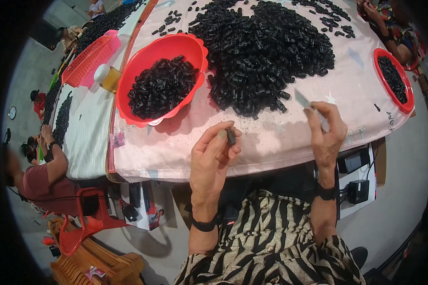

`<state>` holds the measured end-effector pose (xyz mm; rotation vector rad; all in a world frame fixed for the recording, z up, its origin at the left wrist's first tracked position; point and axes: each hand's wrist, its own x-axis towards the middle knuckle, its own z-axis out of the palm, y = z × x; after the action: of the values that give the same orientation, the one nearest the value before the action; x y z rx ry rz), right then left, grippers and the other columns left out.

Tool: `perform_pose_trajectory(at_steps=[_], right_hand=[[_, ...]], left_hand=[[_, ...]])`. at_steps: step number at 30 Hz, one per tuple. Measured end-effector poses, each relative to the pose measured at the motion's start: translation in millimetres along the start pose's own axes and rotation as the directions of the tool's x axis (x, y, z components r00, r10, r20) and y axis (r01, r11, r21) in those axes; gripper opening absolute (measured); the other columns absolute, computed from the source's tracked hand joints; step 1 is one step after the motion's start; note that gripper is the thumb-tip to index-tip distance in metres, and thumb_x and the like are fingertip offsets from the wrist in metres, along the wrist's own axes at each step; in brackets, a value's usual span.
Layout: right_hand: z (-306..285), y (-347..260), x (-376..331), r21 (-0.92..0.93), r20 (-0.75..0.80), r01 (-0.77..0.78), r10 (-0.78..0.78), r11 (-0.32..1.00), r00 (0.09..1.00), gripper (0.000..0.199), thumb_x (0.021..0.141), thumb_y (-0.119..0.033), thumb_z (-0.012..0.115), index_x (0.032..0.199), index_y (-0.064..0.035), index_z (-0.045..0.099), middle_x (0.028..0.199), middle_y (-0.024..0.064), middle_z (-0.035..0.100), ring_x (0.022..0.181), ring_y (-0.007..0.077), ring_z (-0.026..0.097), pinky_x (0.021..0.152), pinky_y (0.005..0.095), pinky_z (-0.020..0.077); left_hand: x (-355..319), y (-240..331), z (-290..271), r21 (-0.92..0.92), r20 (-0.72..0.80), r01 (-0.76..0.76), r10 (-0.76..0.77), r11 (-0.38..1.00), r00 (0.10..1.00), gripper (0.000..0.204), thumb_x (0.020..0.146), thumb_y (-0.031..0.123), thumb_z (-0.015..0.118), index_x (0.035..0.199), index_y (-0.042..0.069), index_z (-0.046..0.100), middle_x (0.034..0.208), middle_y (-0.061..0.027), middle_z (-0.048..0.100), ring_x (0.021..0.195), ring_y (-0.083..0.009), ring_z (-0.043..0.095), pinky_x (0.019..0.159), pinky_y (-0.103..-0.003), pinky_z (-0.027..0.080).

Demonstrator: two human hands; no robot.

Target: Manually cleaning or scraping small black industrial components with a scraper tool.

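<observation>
Above the near edge of a pink cloth-covered table (290, 137), my left hand (209, 154) pinches a small black plastic part (231, 137) between its fingertips. My right hand (329, 126) grips a knife (301, 99), its pale blade pointing up and to the left, apart from the part. Beyond both hands rises a large heap of black plastic parts (266, 52). To the left, a red scallop-rimmed basin (202, 47) holds many more parts of this kind.
A red basin (409, 104) with black parts stands at the far right, near another person's arm (385, 28). On the left are a pink perforated basket (88, 61), a yellow jar with a white lid (110, 78) and a seated person (47, 185) on a red chair (88, 223).
</observation>
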<state>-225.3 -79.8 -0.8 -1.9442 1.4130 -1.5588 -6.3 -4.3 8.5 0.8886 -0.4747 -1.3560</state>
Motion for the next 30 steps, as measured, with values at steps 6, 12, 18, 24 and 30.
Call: perform_pose_trajectory(at_steps=[6,12,18,24,30], right_hand=[[20.2,-42.0,-17.9,0.261,0.271,0.154,-0.225,0.953,0.936,0.015,0.082,-0.008,0.07,0.09,-0.0007,0.059,0.074,0.008,0.064,0.058,0.0162,0.063,0.047,0.0296,0.0468],[33.1,-51.9,-25.3,0.337,0.296,0.215,-0.32,0.917,0.9,0.025,0.075,-0.004,0.073,0.094,-0.0018,0.058,0.073,0.0113,0.063,0.058,0.0238,0.063,0.048,0.0323,0.0477],[35.9,-53.3,-27.0,0.314,0.325,0.213,-0.315,0.925,0.891,0.023,0.076,-0.005,0.072,0.094,-0.0018,0.058,0.072,0.0109,0.063,0.058,0.0236,0.063,0.047,0.0323,0.047],[38.3,-52.0,-28.7,0.309,0.321,0.222,-0.321,0.925,0.891,0.021,0.077,-0.006,0.072,0.093,-0.002,0.058,0.071,0.0105,0.062,0.058,0.0231,0.063,0.046,0.0321,0.0459],[43.5,-49.2,-31.2,0.284,0.285,0.253,-0.334,0.925,0.898,0.02,0.078,-0.007,0.072,0.091,-0.0021,0.058,0.07,0.0099,0.061,0.056,0.0229,0.062,0.046,0.032,0.0457]], left_hand=[[-0.6,-0.2,-5.2,-0.061,0.07,0.063,-0.059,0.996,0.996,0.03,0.093,0.011,0.056,0.119,-0.003,0.054,0.097,-0.0106,0.061,0.076,-0.0121,0.057,0.065,-0.022,0.047],[-1.0,-2.1,-8.4,-0.054,0.081,0.029,-0.025,0.998,0.996,0.031,0.093,0.011,0.055,0.12,-0.004,0.053,0.098,-0.0117,0.06,0.074,-0.0088,0.056,0.064,-0.018,0.048],[-2.2,-2.4,-9.7,-0.045,0.088,0.031,-0.027,0.999,0.996,0.029,0.091,0.009,0.055,0.117,-0.004,0.054,0.097,-0.0116,0.06,0.07,-0.0093,0.054,0.064,-0.019,0.047],[-3.3,-3.3,-10.1,-0.068,0.112,0.022,-0.014,0.997,0.994,0.025,0.094,0.008,0.053,0.116,-0.003,0.056,0.092,-0.0078,0.065,0.071,-0.0096,0.056,0.065,-0.02,0.046],[-2.8,-5.2,-11.1,-0.062,0.112,0.012,-0.005,0.998,0.994,0.024,0.094,0.008,0.053,0.115,-0.003,0.056,0.093,-0.0092,0.065,0.071,-0.0111,0.057,0.067,-0.022,0.047]])
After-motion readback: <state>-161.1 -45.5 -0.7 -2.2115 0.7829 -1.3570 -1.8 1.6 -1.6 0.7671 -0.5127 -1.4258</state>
